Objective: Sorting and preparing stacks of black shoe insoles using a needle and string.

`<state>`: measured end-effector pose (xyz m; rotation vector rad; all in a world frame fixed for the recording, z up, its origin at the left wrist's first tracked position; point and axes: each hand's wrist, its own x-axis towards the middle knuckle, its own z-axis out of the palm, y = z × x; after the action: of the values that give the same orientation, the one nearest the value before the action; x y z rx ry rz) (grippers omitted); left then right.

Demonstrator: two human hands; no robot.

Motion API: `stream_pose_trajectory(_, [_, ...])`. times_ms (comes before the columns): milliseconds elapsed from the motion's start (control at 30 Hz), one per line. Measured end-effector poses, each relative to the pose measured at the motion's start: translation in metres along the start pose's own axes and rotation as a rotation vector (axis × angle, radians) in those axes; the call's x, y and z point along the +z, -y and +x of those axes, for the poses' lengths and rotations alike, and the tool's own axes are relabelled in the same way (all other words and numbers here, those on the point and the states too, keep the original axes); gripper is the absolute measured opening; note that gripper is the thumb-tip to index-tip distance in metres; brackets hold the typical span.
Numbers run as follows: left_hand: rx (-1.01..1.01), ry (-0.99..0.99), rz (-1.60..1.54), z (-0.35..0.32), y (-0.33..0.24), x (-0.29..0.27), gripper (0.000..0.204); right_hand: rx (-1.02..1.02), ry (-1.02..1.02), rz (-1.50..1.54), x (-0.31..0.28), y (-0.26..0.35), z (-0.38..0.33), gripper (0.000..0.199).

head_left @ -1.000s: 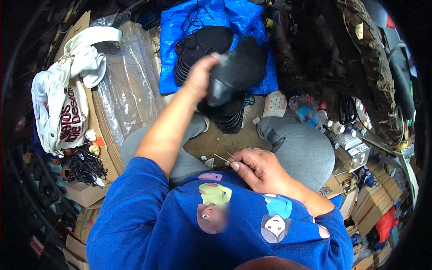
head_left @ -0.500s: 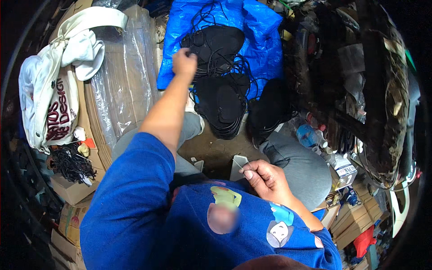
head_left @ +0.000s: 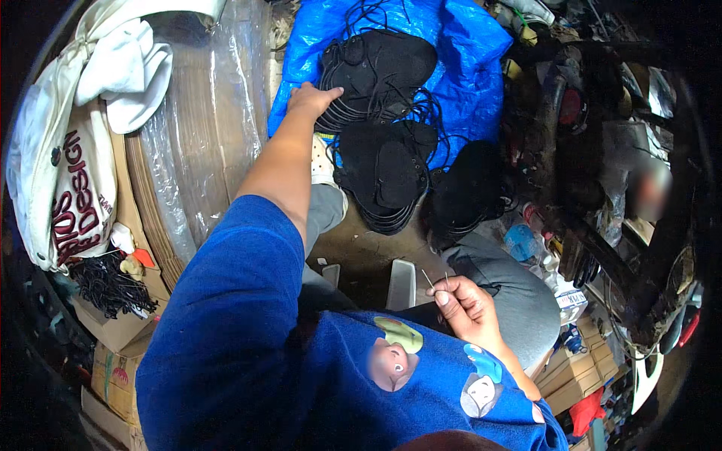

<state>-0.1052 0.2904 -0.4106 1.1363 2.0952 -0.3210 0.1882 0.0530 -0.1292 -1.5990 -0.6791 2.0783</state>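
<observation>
Black fabric pieces shaped like shoe uppers, with eyelets and long black laces, lie in stacks. The far stack [head_left: 391, 64] rests on a blue plastic sheet [head_left: 470, 68]. My left hand [head_left: 312, 100] is at that stack's left edge, thumb stretched out toward it, fingers apart. A second stack [head_left: 383, 161] sits nearer, and a third stack [head_left: 468, 184] lies to its right, by my right knee. Close to my lap, my right hand [head_left: 468, 304] is closed in a pinch on a thin metal needle-like piece [head_left: 428, 279]; two slim ends stick up from the fingers.
Flattened cardboard [head_left: 180, 135] under clear plastic stands at the left, beside a white cloth bag [head_left: 86, 180]. Black cords [head_left: 113, 286] lie in a box below it. A pale narrow tray [head_left: 401, 284] is on the floor between my legs. Dark clutter fills the right side.
My left hand has come to the left edge of the far stack, its fingers spreading. The right hand keeps its pinch, and its thin metal piece shows more clearly. The view has shifted slightly.
</observation>
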Motion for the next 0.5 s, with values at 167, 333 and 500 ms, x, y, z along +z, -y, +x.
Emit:
stream_pose_trajectory(167, [-0.018,0.360,0.149,0.000,-0.009,-0.020,0.085,0.011,0.019,-0.027,0.008,0.004,0.002,0.013])
stream_pose_trajectory(333, [0.543,-0.258,0.250,-0.012,-0.052,-0.005,0.054,0.012,-0.034,0.001,0.008,0.003,0.000,0.013])
stream_pose_trajectory(500, [0.286,-0.008,0.102,0.008,-0.067,0.030,0.055,0.017,0.013,0.001,0.011,0.001,0.009,0.012])
